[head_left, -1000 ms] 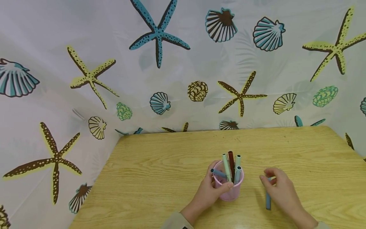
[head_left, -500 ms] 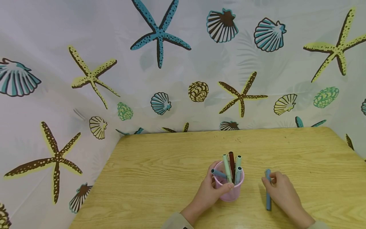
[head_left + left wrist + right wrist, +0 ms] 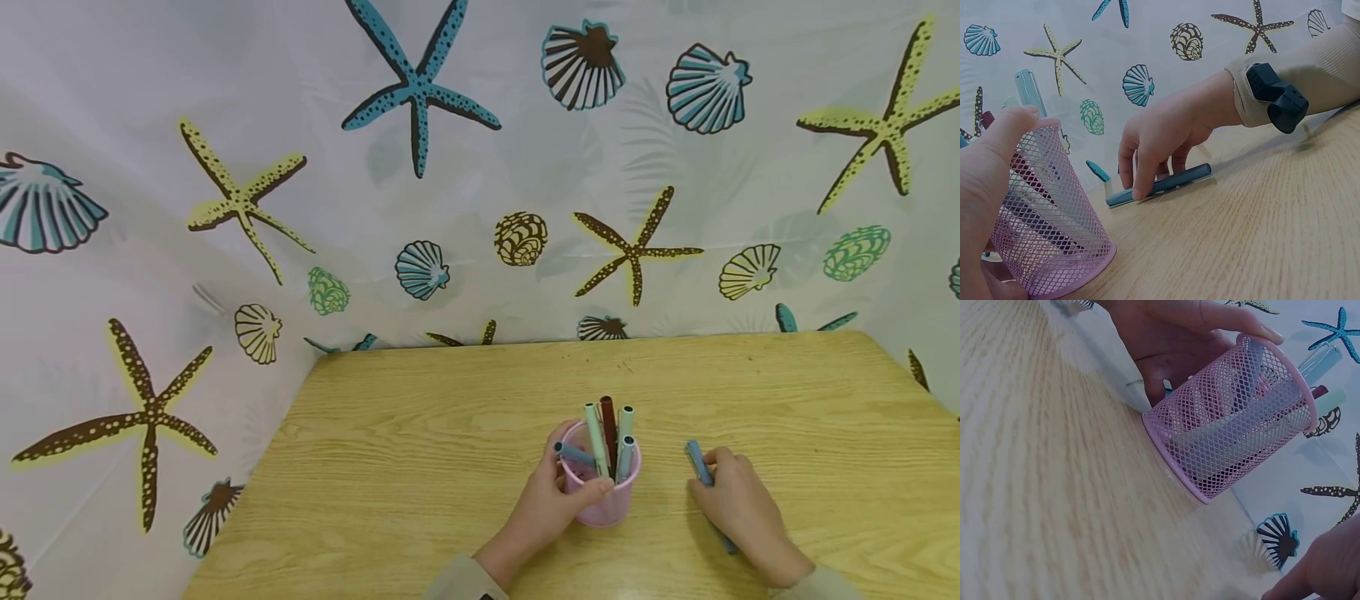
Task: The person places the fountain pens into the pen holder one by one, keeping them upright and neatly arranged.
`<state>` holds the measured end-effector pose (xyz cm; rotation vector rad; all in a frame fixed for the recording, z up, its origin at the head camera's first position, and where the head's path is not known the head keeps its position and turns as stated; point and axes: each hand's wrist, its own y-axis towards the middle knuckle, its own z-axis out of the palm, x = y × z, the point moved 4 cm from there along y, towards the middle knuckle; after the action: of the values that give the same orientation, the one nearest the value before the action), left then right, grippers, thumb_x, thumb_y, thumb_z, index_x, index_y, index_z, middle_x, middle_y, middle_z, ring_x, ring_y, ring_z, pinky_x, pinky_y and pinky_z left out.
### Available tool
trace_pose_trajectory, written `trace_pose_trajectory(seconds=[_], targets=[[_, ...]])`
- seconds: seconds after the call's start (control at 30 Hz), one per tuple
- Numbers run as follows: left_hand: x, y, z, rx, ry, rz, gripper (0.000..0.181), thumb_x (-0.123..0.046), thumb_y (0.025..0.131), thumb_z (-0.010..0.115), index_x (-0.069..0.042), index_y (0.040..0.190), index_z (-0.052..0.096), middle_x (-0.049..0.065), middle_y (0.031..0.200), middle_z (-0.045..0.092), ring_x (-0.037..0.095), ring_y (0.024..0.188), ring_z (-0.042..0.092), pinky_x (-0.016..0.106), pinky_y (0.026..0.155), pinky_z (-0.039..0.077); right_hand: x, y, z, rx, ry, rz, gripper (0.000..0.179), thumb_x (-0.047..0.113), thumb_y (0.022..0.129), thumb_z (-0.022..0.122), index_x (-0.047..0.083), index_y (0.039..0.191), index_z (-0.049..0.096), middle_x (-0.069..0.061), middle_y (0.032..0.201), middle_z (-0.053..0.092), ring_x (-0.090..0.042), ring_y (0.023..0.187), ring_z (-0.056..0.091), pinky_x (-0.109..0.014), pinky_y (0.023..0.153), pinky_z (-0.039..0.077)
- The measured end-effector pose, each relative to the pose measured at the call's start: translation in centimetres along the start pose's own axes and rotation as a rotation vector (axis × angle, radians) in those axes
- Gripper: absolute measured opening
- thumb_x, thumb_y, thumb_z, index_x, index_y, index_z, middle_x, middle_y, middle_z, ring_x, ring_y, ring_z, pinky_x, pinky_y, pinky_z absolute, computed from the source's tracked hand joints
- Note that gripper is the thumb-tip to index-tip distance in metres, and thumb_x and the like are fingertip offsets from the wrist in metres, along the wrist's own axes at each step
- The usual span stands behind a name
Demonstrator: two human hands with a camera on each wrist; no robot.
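Observation:
My left hand (image 3: 546, 507) grips a pink mesh pen cup (image 3: 613, 504), with the thumb over the near side of its rim. Several pens stand in the cup: a dark red pen (image 3: 606, 414), pale green ones, a light blue one, and a darker blue pen (image 3: 573, 453) leaning left. To the right, my right hand (image 3: 738, 502) pinches a blue pen (image 3: 695, 458) low over the table. In the left wrist view that blue pen (image 3: 1188, 177) is slightly tilted, its right end higher, with fingers and thumb about its left part. The right palm hides the pen's middle in the head view.
The wood-grain table (image 3: 420, 467) extends left and behind the cup. A hanging cloth (image 3: 465, 167) printed with starfish and shells encloses its back and sides. A dark wrist camera (image 3: 1279, 97) is strapped over the right sleeve.
The right hand has closed on the blue pen, which has turned so its far end points further left and its near end right. The left hand and cup have stayed put.

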<state>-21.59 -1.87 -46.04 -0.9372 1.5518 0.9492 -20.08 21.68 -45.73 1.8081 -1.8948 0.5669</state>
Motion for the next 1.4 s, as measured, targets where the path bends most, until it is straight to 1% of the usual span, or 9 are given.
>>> trace_pose_trajectory(seconds=[0.1,0.33,0.5,0.67,0.87,1.07,1.13,1.27,1.4], targets=[[0.0,-0.1,0.0,0.000,-0.002,0.004,0.071,-0.028,0.084,0.070,-0.039,0.140,0.027,-0.002,0.128,0.047,0.023,0.116,0.048,0.043,0.089,0.044,0.0,0.1,0.0,-0.004,-0.007,-0.003,0.041,0.008,0.082,0.062,-0.018,0.110,0.048,-0.027,0.092,0.054,-0.023,0.068,0.050,-0.030,0.051,0.044],[-0.2,-0.2,0.0,0.003,-0.013,0.003,0.068,-0.029,0.085,0.069,-0.042,0.138,0.028,-0.002,0.127,0.048,0.023,0.115,0.049,0.043,0.090,0.044,0.0,0.4,0.0,-0.012,-0.041,-0.006,0.041,0.008,0.082,0.065,-0.018,0.109,0.049,-0.024,0.086,0.053,-0.022,0.065,0.049,-0.030,0.051,0.043],[-0.2,-0.1,0.0,0.003,-0.016,0.003,0.067,-0.028,0.085,0.068,-0.044,0.137,0.029,-0.002,0.127,0.047,0.023,0.115,0.049,0.042,0.089,0.044,-0.1,0.7,0.0,-0.005,-0.042,0.017,0.039,0.008,0.082,0.060,-0.017,0.109,0.049,-0.021,0.084,0.052,-0.023,0.064,0.048,-0.031,0.050,0.042],[-0.2,-0.1,0.0,0.007,-0.021,0.008,0.067,-0.028,0.086,0.068,-0.044,0.137,0.029,-0.002,0.127,0.047,0.023,0.115,0.049,0.041,0.089,0.044,-0.1,0.5,-0.1,0.006,-0.022,0.014,0.039,0.006,0.080,0.053,-0.018,0.111,0.047,-0.021,0.085,0.051,-0.023,0.064,0.047,-0.030,0.049,0.040],[-0.2,-0.1,0.0,0.010,-0.014,0.009,0.066,-0.028,0.086,0.068,-0.045,0.137,0.029,-0.003,0.126,0.047,0.023,0.115,0.048,0.042,0.090,0.044,0.5,0.0,-0.4,-0.016,0.014,-0.022,0.039,0.007,0.080,0.055,-0.018,0.110,0.048,-0.018,0.083,0.052,-0.021,0.064,0.048,-0.030,0.050,0.041],[0.0,-0.1,0.0,0.009,0.001,0.003,0.067,-0.028,0.086,0.068,-0.043,0.138,0.028,-0.003,0.127,0.047,0.022,0.116,0.048,0.044,0.091,0.043,1.3,-0.5,-1.0,-0.045,0.063,-0.061,0.037,0.006,0.081,0.057,-0.017,0.109,0.048,-0.019,0.085,0.056,-0.020,0.064,0.052,-0.030,0.051,0.044],[-0.3,-0.2,0.0,0.011,-0.002,-0.004,0.068,-0.027,0.086,0.068,-0.041,0.139,0.027,-0.003,0.128,0.046,0.023,0.116,0.048,0.044,0.091,0.042,1.6,-0.7,-1.2,-0.047,0.082,-0.061,0.038,0.006,0.082,0.057,-0.016,0.110,0.048,-0.019,0.086,0.057,-0.019,0.064,0.052,-0.030,0.050,0.044],[-1.8,-0.7,0.0,0.020,-0.009,-0.007,0.068,-0.026,0.086,0.068,-0.033,0.141,0.028,0.001,0.129,0.046,0.026,0.116,0.048,0.045,0.092,0.042,2.2,-1.0,-1.5,-0.054,0.128,-0.047,0.039,0.009,0.084,0.056,-0.013,0.115,0.049,-0.017,0.090,0.057,-0.017,0.064,0.051,-0.029,0.050,0.043],[-2.9,-1.1,0.0,0.021,0.004,0.021,0.068,-0.025,0.086,0.068,-0.028,0.141,0.029,0.004,0.130,0.046,0.027,0.116,0.048,0.045,0.091,0.043,3.1,-1.4,-1.9,-0.076,0.183,-0.052,0.037,0.011,0.086,0.057,-0.007,0.117,0.050,-0.014,0.094,0.057,-0.017,0.068,0.054,-0.029,0.052,0.044]])
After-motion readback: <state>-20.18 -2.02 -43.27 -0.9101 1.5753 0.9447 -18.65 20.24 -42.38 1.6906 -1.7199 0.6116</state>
